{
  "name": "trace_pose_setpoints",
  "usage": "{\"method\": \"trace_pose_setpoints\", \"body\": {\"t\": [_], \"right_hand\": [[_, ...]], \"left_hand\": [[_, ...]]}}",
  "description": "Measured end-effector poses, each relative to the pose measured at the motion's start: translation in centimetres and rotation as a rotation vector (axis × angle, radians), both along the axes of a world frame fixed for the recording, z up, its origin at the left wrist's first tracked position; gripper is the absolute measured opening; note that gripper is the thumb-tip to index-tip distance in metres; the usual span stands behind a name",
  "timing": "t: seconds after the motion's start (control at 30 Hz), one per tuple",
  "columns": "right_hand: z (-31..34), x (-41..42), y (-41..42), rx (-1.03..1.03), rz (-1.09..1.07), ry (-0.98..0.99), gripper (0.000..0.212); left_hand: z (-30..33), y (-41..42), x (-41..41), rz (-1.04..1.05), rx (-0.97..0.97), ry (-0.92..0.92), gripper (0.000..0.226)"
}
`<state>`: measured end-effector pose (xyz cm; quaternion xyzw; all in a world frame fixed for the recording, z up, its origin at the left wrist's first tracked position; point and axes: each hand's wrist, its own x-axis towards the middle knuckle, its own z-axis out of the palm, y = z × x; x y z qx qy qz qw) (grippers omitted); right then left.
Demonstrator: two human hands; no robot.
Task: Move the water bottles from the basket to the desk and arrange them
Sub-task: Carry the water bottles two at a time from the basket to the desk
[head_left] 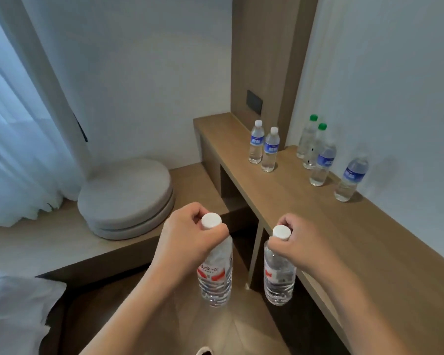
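Head view: left grip (pixel 187 234) pinches left bottle (pixel 215 272) neck; right grip (pixel 303 242) pinches right bottle (pixel 279 275).

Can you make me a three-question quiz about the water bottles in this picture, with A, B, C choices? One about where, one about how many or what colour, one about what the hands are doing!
1. Where do the two green-capped bottles stand?
A. on the desk by the wall
B. on the round cushions
C. on the floor

2. How many bottles stand on the desk?
A. two
B. six
C. nine

3. What are the hands doing?
A. resting flat on the desk
B. hanging with nothing in them
C. each holding a bottle by its neck

Answers:
1. A, they stand upright on the desktop near the wall, behind a blue-labelled bottle.
2. B, two bottles stand by the wooden panel and four along the wall.
3. C, the left hand grips the left red-labelled bottle just under its white cap, and the right hand grips the right red-labelled bottle the same way; both hang above the floor.
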<state>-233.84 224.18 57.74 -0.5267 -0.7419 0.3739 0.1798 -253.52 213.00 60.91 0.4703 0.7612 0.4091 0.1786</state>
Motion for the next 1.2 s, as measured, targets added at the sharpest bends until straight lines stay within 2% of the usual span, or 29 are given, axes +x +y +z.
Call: {"method": "trace_pose_setpoints", "body": {"t": [0.27,0.43,0.63,0.97,1.2], "right_hand": [[0.4,-4.1,11.6,0.038,-0.264,0.057,0.024],[-1.6,-5.8,20.8,0.024,-0.400,0.039,0.025],[-5.4,-5.1,29.8,-0.014,-0.524,-0.017,0.026],[-8.2,-1.7,34.9,-0.034,-0.729,-0.031,0.025],[-9.6,-0.1,35.0,-0.076,-0.801,0.067,0.023]], "left_hand": [[1.1,16.1,-6.6,-0.133,0.075,-0.037,0.024],[-1.2,24.9,-9.6,-0.134,0.014,-0.098,0.018],[-3.5,34.3,-10.6,-0.269,-0.122,-0.013,0.021],[-7.4,47.8,-7.2,-0.499,-0.246,0.058,0.023],[-10.9,51.6,-4.7,-0.603,-0.291,0.071,0.022]]}}
